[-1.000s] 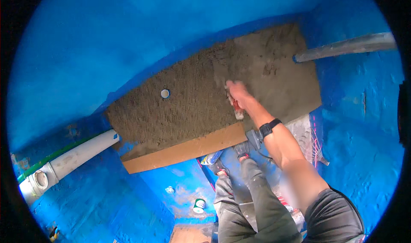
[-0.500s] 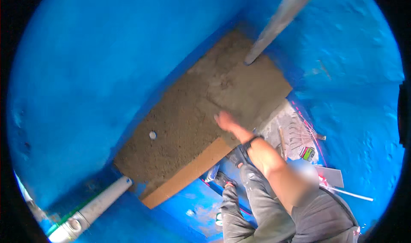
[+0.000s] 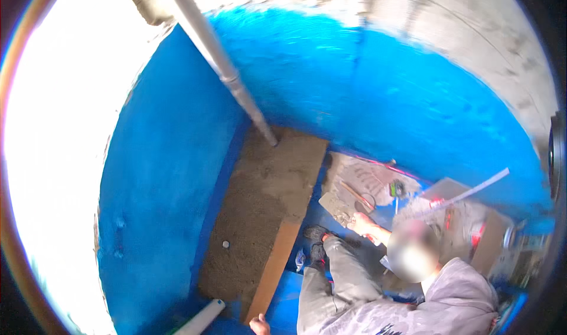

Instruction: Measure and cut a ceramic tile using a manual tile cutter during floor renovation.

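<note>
1. The person's right hand (image 3: 365, 225) grips a flat plastering trowel (image 3: 334, 208) at its near end, fingers wrapped round.
2. The trowel lies just off the right edge of the mortar bed (image 3: 254, 211), beside the lower-left corner of a pale mortar-smeared patch (image 3: 348, 170); its blade points up-left, long axis running from there down-right into the hand.
3. The left hand (image 3: 258, 325) is by the lower end of a brown board (image 3: 273, 274); whether its fingers are open or closed cannot be told.
4. The board lines the bed's lower right edge.
5. A grey pipe (image 3: 227, 69) rises from the bed's far end.
</note>
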A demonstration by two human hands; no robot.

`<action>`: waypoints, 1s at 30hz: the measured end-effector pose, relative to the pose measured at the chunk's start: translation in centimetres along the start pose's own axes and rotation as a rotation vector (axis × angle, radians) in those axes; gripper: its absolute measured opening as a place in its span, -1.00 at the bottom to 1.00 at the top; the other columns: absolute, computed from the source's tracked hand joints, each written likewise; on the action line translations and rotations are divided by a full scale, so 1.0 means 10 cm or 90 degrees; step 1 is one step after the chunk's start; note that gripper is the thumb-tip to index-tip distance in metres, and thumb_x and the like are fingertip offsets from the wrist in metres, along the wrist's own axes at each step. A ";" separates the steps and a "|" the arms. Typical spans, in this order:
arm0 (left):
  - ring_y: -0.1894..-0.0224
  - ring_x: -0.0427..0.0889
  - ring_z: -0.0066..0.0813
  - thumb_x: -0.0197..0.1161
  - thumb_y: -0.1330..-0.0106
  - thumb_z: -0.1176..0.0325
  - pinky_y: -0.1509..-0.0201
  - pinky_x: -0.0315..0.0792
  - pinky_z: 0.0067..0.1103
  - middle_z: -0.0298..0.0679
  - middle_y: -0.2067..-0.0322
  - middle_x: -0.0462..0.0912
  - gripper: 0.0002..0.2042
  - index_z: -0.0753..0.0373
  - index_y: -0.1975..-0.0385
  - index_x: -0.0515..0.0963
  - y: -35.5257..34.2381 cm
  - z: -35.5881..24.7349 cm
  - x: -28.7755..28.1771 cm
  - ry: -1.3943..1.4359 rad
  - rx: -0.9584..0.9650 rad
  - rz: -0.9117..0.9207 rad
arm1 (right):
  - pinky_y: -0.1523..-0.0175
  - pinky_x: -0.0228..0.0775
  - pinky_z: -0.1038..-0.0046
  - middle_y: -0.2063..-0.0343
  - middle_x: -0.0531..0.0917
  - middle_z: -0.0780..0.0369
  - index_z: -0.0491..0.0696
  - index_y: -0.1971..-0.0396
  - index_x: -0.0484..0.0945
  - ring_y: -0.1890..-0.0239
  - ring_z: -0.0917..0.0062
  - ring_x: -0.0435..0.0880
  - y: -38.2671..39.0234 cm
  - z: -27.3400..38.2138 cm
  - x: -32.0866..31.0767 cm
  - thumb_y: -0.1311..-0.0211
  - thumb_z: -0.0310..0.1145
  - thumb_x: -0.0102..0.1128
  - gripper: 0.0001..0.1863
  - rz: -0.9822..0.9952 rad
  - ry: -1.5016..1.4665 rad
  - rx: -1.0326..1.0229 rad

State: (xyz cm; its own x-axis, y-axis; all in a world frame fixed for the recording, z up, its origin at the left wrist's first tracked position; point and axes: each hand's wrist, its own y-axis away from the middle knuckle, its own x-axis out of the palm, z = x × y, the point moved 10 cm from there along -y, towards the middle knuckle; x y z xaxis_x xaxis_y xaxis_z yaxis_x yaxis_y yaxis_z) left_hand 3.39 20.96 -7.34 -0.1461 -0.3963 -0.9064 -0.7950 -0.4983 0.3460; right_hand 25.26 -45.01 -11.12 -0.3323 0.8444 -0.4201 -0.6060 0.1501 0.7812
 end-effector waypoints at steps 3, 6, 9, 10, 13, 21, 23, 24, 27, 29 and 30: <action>0.69 0.31 -0.37 0.14 -0.41 0.17 0.53 0.27 -0.24 -0.05 0.79 0.45 -0.47 0.48 0.76 0.41 -0.40 -0.79 0.10 -0.035 0.062 0.082 | 0.60 0.40 0.38 0.51 0.63 0.18 -0.15 0.26 0.52 0.63 0.48 0.58 0.74 -0.60 -0.37 -0.15 -0.19 0.24 -0.67 -0.079 -0.086 0.054; 0.66 0.35 -0.15 0.01 -0.48 -0.02 0.51 0.27 -0.21 0.04 0.73 0.52 -0.34 0.52 0.71 0.48 -0.65 -1.35 0.20 -0.107 0.181 0.106 | 0.31 0.55 0.32 0.30 0.69 0.12 -0.14 0.04 0.51 0.35 0.38 0.69 1.34 -1.48 -0.32 -0.12 -0.23 0.22 -0.57 -0.274 0.033 0.059; 0.63 0.41 -0.10 -0.02 -0.48 -0.04 0.50 0.30 -0.21 0.06 0.71 0.55 -0.33 0.48 0.73 0.47 -1.36 -1.54 0.26 -0.145 0.307 0.063 | -0.03 0.52 0.29 0.10 0.67 0.02 -0.10 -0.18 0.43 0.07 0.30 0.67 2.14 -1.84 -0.05 -0.11 -0.22 0.23 -0.40 -0.289 -0.228 0.124; 0.59 0.46 -0.11 -0.03 -0.49 -0.04 0.47 0.32 -0.23 0.06 0.66 0.57 -0.35 0.47 0.69 0.48 -1.52 -1.69 0.46 -0.240 0.350 0.115 | -0.08 0.50 0.29 0.06 0.66 -0.01 -0.09 -0.22 0.41 0.02 0.29 0.66 2.35 -2.12 0.06 -0.11 -0.21 0.23 -0.36 -0.374 -0.272 0.060; 0.47 0.56 -0.18 -0.04 -0.49 -0.03 0.41 0.38 -0.27 0.01 0.56 0.61 -0.43 0.41 0.58 0.51 -1.59 -2.48 0.73 -0.317 0.436 0.105 | 0.05 0.53 0.21 0.23 0.69 -0.05 -0.14 0.13 0.64 0.16 0.10 0.69 2.92 -3.37 0.63 -0.09 -0.05 0.21 -0.51 -0.423 -0.206 0.236; 0.30 0.64 -0.19 0.13 -0.36 0.15 0.22 0.48 -0.41 -0.20 0.34 0.69 -0.74 0.22 0.24 0.59 -0.58 -4.58 1.56 -0.282 0.636 0.331 | 0.19 0.52 0.17 0.46 0.66 -0.07 -0.26 0.28 0.57 0.34 0.08 0.68 5.00 -4.44 1.13 -0.02 -0.06 0.32 -0.49 -0.766 -0.549 0.365; 0.30 0.66 -0.12 0.15 -0.32 0.23 0.16 0.51 -0.42 -0.20 0.29 0.71 -0.75 0.20 0.14 0.61 0.05 -5.22 1.84 -0.110 0.707 0.485 | 0.40 0.49 0.26 0.61 0.62 0.06 -0.22 0.35 0.58 0.58 0.25 0.64 5.28 -4.54 0.91 -0.09 -0.17 0.30 -0.64 -0.866 -0.644 0.311; 0.30 0.66 -0.12 0.15 -0.32 0.23 0.16 0.51 -0.42 -0.20 0.29 0.71 -0.75 0.20 0.14 0.61 0.34 -5.52 2.00 -0.121 0.731 0.493 | 0.40 0.49 0.26 0.61 0.62 0.06 -0.22 0.35 0.58 0.58 0.25 0.64 5.46 -4.63 0.84 -0.09 -0.17 0.30 -0.64 -0.885 -0.660 0.326; 0.29 0.69 -0.17 0.06 -0.39 0.19 0.22 0.52 -0.41 -0.17 0.30 0.72 -0.75 0.10 0.10 0.60 1.24 -5.78 2.66 -1.167 1.294 0.000 | 0.65 0.31 0.42 0.71 0.51 0.27 -0.05 0.41 0.54 0.82 0.53 0.42 5.54 -4.92 0.75 -0.26 -0.27 0.13 -0.83 -0.840 -1.188 0.054; 0.34 0.69 -0.22 0.04 -0.40 0.18 0.28 0.52 -0.37 -0.15 0.32 0.71 -0.73 0.02 0.03 0.60 2.45 -6.13 2.58 -0.656 1.602 -0.081 | 0.67 0.22 0.41 0.72 0.40 0.31 0.00 0.36 0.53 0.81 0.53 0.32 5.68 -4.95 0.56 -0.30 -0.10 -0.04 -0.71 -0.666 -1.499 -0.349; 0.34 0.69 -0.22 0.04 -0.40 0.18 0.28 0.52 -0.37 -0.15 0.32 0.71 -0.73 0.02 0.03 0.60 2.86 -6.22 2.72 -0.662 1.612 -0.080 | 0.67 0.16 0.42 0.72 0.34 0.32 0.00 0.37 0.53 0.82 0.54 0.25 5.85 -4.92 0.39 -0.28 -0.03 -0.06 -0.66 -0.584 -1.607 -0.514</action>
State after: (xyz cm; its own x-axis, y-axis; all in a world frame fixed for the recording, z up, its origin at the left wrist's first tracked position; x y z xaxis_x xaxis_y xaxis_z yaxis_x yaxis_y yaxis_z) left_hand 13.37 -52.05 -7.05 0.4049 0.1109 -0.9076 0.3757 0.8848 0.2757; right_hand -47.08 -58.23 10.19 0.3680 -0.3536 0.8599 -0.2411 0.8569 0.4556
